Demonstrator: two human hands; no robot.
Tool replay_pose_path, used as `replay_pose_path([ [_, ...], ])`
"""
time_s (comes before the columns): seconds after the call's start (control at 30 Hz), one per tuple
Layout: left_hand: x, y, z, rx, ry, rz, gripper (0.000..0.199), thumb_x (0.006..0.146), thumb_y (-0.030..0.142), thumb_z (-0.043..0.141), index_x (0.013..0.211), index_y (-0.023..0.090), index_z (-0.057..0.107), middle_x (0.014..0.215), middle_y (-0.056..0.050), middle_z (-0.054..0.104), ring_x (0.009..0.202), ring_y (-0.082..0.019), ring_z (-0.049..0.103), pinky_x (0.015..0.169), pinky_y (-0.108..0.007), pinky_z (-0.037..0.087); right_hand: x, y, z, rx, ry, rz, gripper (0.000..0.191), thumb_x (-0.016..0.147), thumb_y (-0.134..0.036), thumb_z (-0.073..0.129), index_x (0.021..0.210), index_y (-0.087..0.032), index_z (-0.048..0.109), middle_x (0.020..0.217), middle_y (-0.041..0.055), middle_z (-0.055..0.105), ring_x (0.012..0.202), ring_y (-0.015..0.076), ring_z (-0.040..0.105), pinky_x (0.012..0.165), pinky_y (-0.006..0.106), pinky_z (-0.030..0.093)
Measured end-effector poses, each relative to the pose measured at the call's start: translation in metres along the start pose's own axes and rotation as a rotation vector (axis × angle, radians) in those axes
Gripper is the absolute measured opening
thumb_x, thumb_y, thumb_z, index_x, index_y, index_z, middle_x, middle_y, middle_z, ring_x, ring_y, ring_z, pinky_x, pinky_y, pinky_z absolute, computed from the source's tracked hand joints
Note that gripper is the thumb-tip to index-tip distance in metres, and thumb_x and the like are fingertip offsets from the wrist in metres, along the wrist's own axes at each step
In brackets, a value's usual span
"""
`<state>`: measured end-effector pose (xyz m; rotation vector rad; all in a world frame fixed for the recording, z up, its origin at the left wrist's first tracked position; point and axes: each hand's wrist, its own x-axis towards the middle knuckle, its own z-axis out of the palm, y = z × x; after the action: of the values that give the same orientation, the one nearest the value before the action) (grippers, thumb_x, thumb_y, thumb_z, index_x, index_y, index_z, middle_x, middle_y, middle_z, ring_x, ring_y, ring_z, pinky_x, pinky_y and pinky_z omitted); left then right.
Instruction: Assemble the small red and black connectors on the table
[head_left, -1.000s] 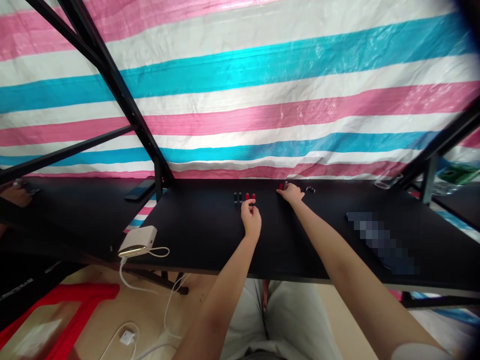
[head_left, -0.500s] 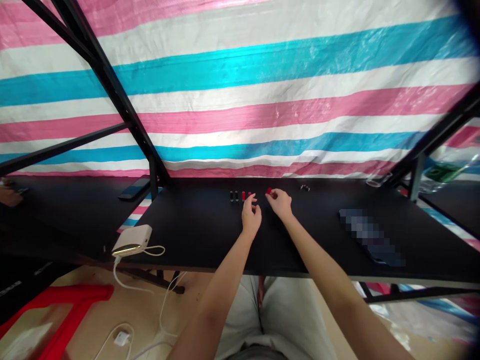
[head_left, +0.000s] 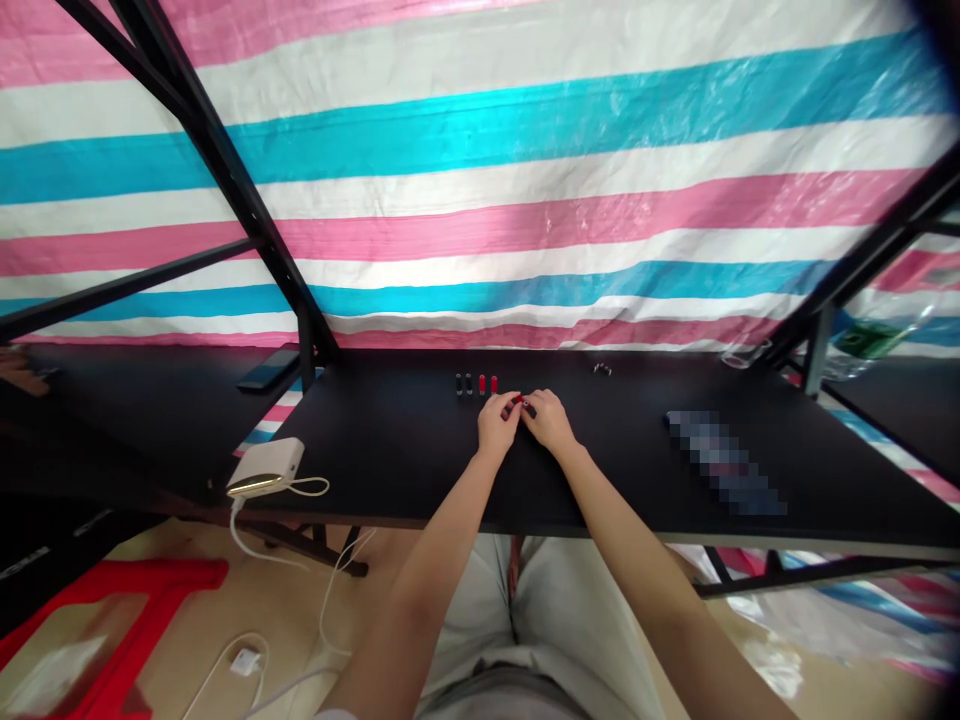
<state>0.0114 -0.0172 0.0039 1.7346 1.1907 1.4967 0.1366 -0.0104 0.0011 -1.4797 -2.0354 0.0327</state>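
Fingertip grip, left hand (head_left: 496, 425) and right hand (head_left: 551, 421): small, bright-red piece (head_left: 517, 399)

No text, number or brand can be read for certain. White lettering (head_left: 25, 563) stands in two separate stretches on a black surface (head_left: 56, 522) at the lower left, slanted and too blurred to make out. On the table (head_left: 390, 460), the dark slab (head_left: 720, 465) at the right is covered by pixel blocks, and the black cylinders (head_left: 459, 384) and red cylinders (head_left: 482, 385) are too small for any print to be told.
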Motion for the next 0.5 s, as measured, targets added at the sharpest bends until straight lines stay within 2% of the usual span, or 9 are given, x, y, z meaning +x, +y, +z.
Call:
replay_pose_path([
  [0.17,-0.0001,0.0023,0.0010,-0.009,0.027,-0.005,0.017,0.073,0.026,0.056,0.088,0.021,0.062,0.078,-0.003,0.057,0.058,-0.009,0.049,0.065,-0.025,0.044,-0.0017,-0.0004,-0.0023,0.052,0.002,-0.014,0.022,0.083,-0.027,0.043,0.090,-0.017,0.061,0.082,0.0063,0.060,0.079,0.0181,0.050,0.073,0.028,0.036],
  [0.33,0.0018,0.0011,0.0010,-0.053,0.122,-0.087,0.015,0.075,0.029,0.053,0.086,0.019,0.056,0.075,-0.003,0.058,0.061,-0.010,0.052,0.062,-0.024,0.044,-0.0029,-0.0034,-0.0060,0.083,0.002,0.100,0.026,0.086,-0.034,0.038,0.090,-0.019,0.059,0.080,0.0040,0.062,0.074,0.0153,0.055,0.066,0.024,0.036],
  [0.5,0.0034,-0.0016,0.0006,-0.101,0.136,-0.115,0.015,0.076,0.030,0.053,0.084,0.018,0.054,0.076,-0.003,0.059,0.065,-0.011,0.055,0.066,-0.026,0.046,-0.0041,-0.0004,-0.0056,-0.019,0.014,0.205,0.027,0.085,-0.034,0.038,0.095,-0.021,0.060,0.085,0.0045,0.061,0.076,0.0152,0.055,0.066,0.025,0.035],
])
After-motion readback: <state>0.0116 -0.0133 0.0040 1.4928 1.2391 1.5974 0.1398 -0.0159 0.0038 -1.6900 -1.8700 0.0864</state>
